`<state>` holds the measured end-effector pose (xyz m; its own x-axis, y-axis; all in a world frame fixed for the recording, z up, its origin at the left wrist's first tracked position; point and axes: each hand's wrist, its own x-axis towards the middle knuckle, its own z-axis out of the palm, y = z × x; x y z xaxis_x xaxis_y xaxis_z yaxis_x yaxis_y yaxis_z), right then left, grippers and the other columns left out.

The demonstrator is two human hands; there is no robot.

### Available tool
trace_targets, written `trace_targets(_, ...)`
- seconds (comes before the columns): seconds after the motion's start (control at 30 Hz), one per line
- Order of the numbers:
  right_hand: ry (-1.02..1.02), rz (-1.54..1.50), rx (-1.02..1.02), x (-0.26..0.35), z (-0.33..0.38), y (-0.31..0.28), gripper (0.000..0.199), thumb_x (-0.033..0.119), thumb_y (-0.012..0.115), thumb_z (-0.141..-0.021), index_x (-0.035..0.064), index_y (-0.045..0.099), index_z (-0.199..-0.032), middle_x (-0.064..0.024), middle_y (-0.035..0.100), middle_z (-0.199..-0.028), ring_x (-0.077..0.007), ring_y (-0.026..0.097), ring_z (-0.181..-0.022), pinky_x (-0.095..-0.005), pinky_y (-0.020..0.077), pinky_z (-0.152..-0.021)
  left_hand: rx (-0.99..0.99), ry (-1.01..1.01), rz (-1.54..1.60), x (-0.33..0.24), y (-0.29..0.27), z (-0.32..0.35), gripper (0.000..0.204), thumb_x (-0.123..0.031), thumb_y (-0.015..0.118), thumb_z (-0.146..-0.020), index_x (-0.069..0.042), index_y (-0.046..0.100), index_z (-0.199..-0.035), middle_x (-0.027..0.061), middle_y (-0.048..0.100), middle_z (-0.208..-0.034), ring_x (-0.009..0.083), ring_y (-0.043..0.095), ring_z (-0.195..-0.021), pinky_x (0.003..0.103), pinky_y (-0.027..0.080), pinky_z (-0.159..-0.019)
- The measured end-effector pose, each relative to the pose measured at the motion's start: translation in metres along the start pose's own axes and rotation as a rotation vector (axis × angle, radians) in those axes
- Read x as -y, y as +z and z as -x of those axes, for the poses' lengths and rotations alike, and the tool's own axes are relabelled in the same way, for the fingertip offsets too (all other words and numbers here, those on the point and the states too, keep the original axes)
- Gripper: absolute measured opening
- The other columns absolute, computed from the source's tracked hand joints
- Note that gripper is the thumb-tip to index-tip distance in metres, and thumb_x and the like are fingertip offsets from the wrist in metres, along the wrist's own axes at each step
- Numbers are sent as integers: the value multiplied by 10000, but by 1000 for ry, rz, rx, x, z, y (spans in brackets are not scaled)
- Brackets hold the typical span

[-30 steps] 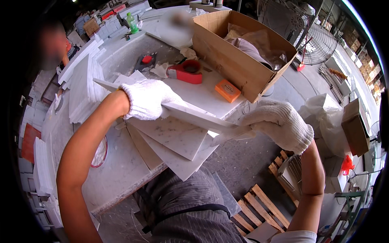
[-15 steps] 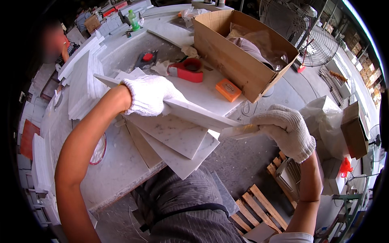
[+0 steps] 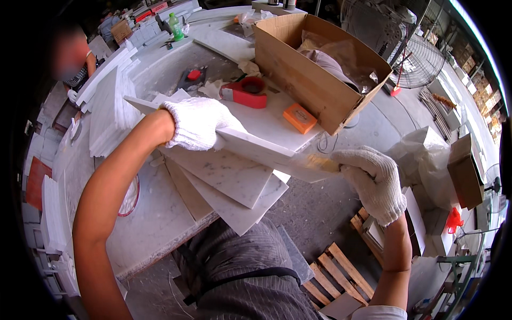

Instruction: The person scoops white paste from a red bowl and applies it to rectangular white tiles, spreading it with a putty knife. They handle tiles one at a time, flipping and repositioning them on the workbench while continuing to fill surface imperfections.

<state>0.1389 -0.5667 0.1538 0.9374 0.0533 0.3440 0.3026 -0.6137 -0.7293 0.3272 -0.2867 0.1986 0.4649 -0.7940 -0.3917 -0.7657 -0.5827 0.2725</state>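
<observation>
My left hand (image 3: 197,124), in a white knit glove, grips a white marble tile (image 3: 256,146) and holds it tilted on edge above the worktable (image 3: 154,224). My right hand (image 3: 373,181), also gloved, holds a small yellowish tool (image 3: 316,162) against the tile's lower right end; the tool is blurred and I cannot tell its kind. Under the held tile, several more marble tiles (image 3: 229,184) lie flat in a loose stack that overhangs the table's front edge.
A cardboard box (image 3: 320,74) stands at the back right, with a red tape dispenser (image 3: 248,92) and an orange block (image 3: 300,117) beside it. Stacked white tiles (image 3: 106,106) line the left. Another person (image 3: 72,53) sits far left. Fans (image 3: 416,53), white bags (image 3: 426,154) and a wooden pallet (image 3: 341,272) are on the right.
My right hand has slid a little down and to the right along the tile's end with the yellowish tool. My left hand and the tile have hardly moved.
</observation>
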Motion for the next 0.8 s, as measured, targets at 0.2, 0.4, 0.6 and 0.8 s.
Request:
trace_targets(0.2, 185, -287, -46, -1, 13, -21, 263, -27, 594, -857, 17, 723, -1082, -71, 704, -931, -135, 651, -820, -271, 533, -730, -4, 1, 2, 3, 0, 1, 602, -11, 569, -689, -194, 673, -1253, 154, 704, -1102, 338, 676, -964, 377, 523, -864)
trace_targets(0.4, 110, -194, 187, -16, -40, -18, 251, 12, 652, -859, 14, 722, -1099, -48, 689, -948, -119, 632, -809, -250, 528, -723, -3, -30, -32, -4, -2, 3, 523, -47, 592, -745, -177, 671, -1245, 148, 706, -1100, 338, 668, -975, 390, 519, -877)
trace_targets(0.6, -193, -105, 413, -14, -77, 2, 266, -7, 675, -837, 41, 738, -1090, -61, 713, -977, -163, 665, -858, -282, 547, -800, -12, -13, -46, -4, -2, 6, 505, -76, 598, -762, -175, 664, -1253, 142, 707, -1090, 336, 665, -968, 398, 520, -873)
trace_targets(0.8, -111, 11, 355, -12, -52, -17, 219, 65, 673, -875, 47, 737, -1084, -95, 729, -995, -231, 691, -892, -329, 556, -840, -12, -12, -27, -2, 0, 8, 522, -77, 587, -756, -204, 668, -1255, 138, 708, -1089, 331, 669, -939, 392, 524, -850)
